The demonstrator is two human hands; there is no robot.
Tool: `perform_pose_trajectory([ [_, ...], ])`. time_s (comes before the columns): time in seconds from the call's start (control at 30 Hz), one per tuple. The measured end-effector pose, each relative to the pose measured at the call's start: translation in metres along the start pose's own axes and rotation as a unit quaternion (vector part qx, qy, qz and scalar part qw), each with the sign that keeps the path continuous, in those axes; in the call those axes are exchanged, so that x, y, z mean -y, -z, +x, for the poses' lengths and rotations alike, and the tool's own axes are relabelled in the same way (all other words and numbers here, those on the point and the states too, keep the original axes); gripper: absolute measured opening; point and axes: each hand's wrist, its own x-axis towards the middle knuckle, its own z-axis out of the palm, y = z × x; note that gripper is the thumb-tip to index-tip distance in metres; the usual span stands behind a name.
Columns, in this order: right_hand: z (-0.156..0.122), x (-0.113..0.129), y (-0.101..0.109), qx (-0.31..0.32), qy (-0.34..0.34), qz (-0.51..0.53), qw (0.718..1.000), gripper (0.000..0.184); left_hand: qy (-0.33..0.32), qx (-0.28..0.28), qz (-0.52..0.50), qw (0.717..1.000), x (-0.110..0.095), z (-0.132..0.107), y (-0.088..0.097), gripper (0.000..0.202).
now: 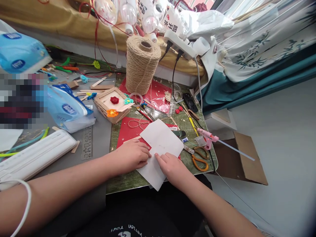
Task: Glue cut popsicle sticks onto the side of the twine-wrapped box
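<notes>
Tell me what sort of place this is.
Probably a home craft corner by a window: a big twine spool, a pink glue gun and orange-handled scissors crowd the table, with curtains hanging alongside.

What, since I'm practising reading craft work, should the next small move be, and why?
Probably a small slide of the white paper farther onto the table: both the left hand and the right hand are on it, and its near corner appears to poke past the table's edge, where it could bend.
</notes>
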Motion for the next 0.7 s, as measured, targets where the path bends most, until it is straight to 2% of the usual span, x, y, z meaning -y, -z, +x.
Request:
perform_pose_trajectory([
  [0.17, 0.002, 0.004, -0.012, -0.06, -0.02, 0.014, 0.998, 0.044, -0.05, -0.01, 0.057, 0.997, -0.003, -0.003, 0.002, 0.019],
  [0.27, 0.009, 0.007, -0.013, -0.104, -0.025, 0.043, 0.993, 0.041, -0.054, -0.008, 0.077, 0.996, -0.005, -0.005, 0.005, 0.023],
  [0.33, 0.014, 0.004, -0.008, -0.139, -0.036, 0.062, 0.988, 0.037, -0.026, -0.014, 0.089, 0.996, -0.005, -0.005, 0.006, 0.02],
  [0.43, 0.02, -0.004, -0.001, -0.174, -0.067, 0.064, 0.98, 0.034, 0.055, -0.025, 0.118, 0.991, -0.003, -0.006, 0.005, 0.044],
  [0.5, 0.023, -0.01, 0.0, -0.172, -0.074, 0.056, 0.981, 0.034, 0.089, -0.011, 0.127, 0.988, -0.001, -0.006, 0.005, 0.054],
  [0.6, 0.024, -0.014, -0.006, -0.155, -0.061, 0.051, 0.985, 0.035, 0.103, 0.022, 0.123, 0.987, 0.002, -0.006, 0.003, 0.053],
  [0.7, 0.023, -0.014, -0.015, -0.135, -0.055, 0.045, 0.988, 0.038, 0.112, 0.03, 0.119, 0.986, 0.004, -0.007, 0.001, 0.055],
])
